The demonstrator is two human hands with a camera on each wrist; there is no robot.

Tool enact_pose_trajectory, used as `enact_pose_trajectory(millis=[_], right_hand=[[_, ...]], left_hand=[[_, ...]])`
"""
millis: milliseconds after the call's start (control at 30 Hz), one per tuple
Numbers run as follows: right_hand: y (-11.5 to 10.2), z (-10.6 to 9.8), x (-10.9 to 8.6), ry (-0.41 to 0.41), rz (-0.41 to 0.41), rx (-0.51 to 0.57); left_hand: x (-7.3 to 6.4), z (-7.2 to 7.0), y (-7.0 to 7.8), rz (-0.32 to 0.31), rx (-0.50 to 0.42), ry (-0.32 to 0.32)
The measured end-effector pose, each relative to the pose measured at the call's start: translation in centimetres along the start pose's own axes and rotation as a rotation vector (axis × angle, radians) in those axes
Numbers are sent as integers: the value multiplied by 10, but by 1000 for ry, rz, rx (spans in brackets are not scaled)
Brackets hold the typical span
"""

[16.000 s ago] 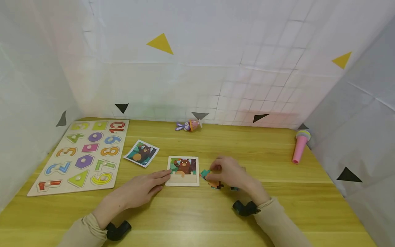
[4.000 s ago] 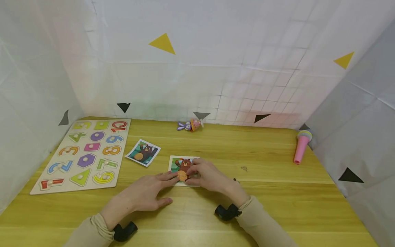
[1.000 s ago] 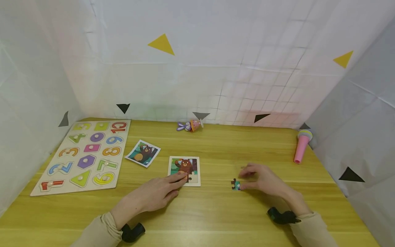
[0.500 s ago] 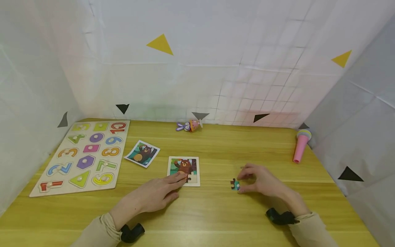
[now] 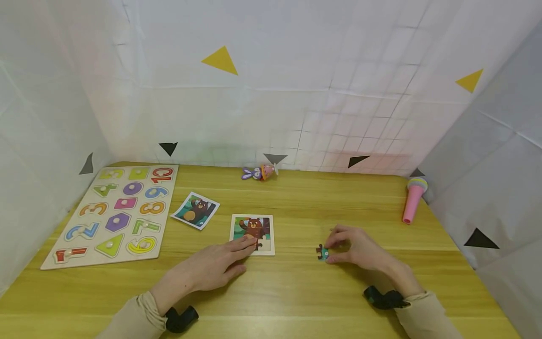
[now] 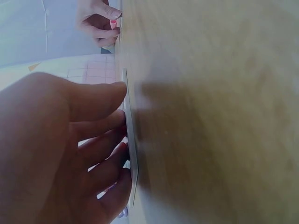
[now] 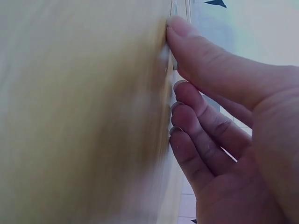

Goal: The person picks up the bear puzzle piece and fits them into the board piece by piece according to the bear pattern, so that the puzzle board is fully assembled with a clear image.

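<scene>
My left hand (image 5: 216,266) lies flat with its fingertips on the lower left of a small square bear jigsaw (image 5: 253,228) in a pale frame. A bare gap shows at the jigsaw's lower right corner. To the right, my right hand (image 5: 360,247) pinches a teal and brown jigsaw piece (image 5: 322,253) between thumb and forefinger, low at the tabletop. In the left wrist view, the fingers (image 6: 105,140) of the left hand touch the thin board, seen edge-on. The right wrist view shows the right thumb (image 7: 187,35) and fingertips down at the wood, the piece mostly hidden there.
A picture card of the bear (image 5: 195,210) lies left of the jigsaw. Farther left is a wooden number and shape board (image 5: 114,216). A purple rabbit toy (image 5: 258,173) lies at the back, a pink toy microphone (image 5: 413,201) at the right. Pale cloth walls (image 5: 271,108) enclose the table.
Pieces have filled most of the jigsaw's lower row since the oldest frame. My right hand has moved from the jigsaw to the loose piece and taken hold of it, turning it slightly.
</scene>
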State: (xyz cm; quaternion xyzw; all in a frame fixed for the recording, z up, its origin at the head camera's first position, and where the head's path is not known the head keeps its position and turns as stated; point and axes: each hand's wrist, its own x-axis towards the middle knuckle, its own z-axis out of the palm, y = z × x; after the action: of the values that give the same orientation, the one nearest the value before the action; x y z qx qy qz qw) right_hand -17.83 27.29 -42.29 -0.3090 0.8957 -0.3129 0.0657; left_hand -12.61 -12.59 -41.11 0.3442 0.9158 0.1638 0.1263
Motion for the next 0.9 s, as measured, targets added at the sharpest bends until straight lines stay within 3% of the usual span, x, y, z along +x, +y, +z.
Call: enact_pose_trajectory(millis=[667, 900], right_hand=[[3, 2, 1, -10, -43, 63], [-7, 5, 9, 35, -46, 50]], left_hand=[[1, 1, -1, 15, 4, 3], [0, -1, -1, 24, -16, 4]])
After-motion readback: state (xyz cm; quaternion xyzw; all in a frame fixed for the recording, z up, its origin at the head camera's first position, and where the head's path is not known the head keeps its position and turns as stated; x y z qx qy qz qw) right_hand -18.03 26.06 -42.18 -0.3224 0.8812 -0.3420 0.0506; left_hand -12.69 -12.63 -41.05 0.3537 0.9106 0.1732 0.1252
